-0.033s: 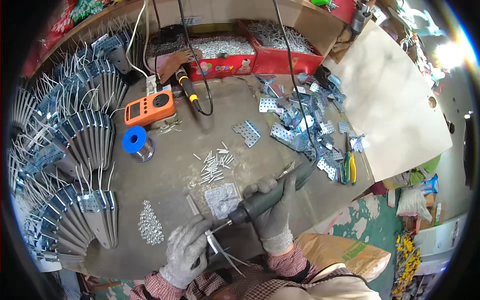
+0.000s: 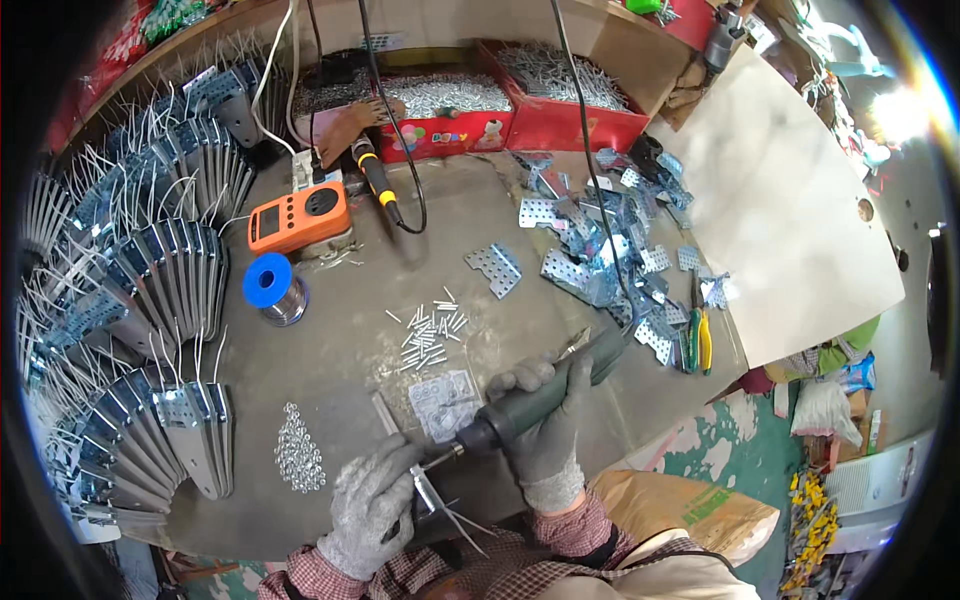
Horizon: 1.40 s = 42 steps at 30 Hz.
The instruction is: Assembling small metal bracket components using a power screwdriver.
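My right hand (image 2: 545, 430) in a grey work glove is wrapped round a dark electric screwdriver (image 2: 530, 405). The tool's bit points left and reaches a slim metal strip (image 2: 427, 490) with thin wires trailing from its near end. My left hand (image 2: 375, 505), also gloved, grips this wired strip; its fingertips partly hide the place where the bit meets it. Just beyond the hands lies a small clear plastic bag (image 2: 444, 404). Farther off is a loose pile of screws (image 2: 432, 335), and to the left a pile of nuts (image 2: 300, 450).
Rows of wired metal strips (image 2: 190, 270) fill the left side. A blue solder spool (image 2: 268, 281), an orange meter (image 2: 300, 217) and a soldering iron (image 2: 373, 175) lie farther in. Perforated metal plates (image 2: 600, 240) and pliers (image 2: 700, 340) lie right; red boxes (image 2: 440, 132) stand behind.
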### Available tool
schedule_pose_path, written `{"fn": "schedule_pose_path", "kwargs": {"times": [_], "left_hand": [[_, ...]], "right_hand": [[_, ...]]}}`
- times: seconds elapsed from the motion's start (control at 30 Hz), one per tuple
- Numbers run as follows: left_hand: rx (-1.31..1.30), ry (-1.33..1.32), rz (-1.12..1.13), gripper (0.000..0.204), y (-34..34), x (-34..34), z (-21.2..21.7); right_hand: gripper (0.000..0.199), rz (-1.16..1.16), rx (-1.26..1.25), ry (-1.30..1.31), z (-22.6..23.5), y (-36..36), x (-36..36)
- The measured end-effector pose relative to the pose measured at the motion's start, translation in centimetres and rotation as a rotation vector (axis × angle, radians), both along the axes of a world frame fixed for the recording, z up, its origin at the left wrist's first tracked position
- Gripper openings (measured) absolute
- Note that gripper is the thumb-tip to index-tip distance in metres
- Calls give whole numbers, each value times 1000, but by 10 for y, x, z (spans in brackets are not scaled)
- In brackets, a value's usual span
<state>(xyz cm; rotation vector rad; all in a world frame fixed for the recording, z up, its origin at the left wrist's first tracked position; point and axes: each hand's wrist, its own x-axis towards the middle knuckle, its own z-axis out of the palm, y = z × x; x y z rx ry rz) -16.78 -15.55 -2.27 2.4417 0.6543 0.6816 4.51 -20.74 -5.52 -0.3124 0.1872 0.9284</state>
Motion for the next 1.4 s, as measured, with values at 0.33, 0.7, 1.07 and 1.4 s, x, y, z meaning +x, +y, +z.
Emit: {"fn": "schedule_pose_path", "kwargs": {"times": [0.33,0.7,1.07,1.4], "left_hand": [[21,23,-14,41,8,-1,4],[-14,454,-64,57,-4,0,23],[143,-372,881,43,0,-97,23],[473,166,1258,37,-23,-107,26]], "right_hand": [[44,69,-18,-270,30,-8,12],[75,235,-1051,-2548,47,-112,167],[52,361,-1022,-2640,119,-83,159],[26,-74,-467,-2848,227,46,202]]}}
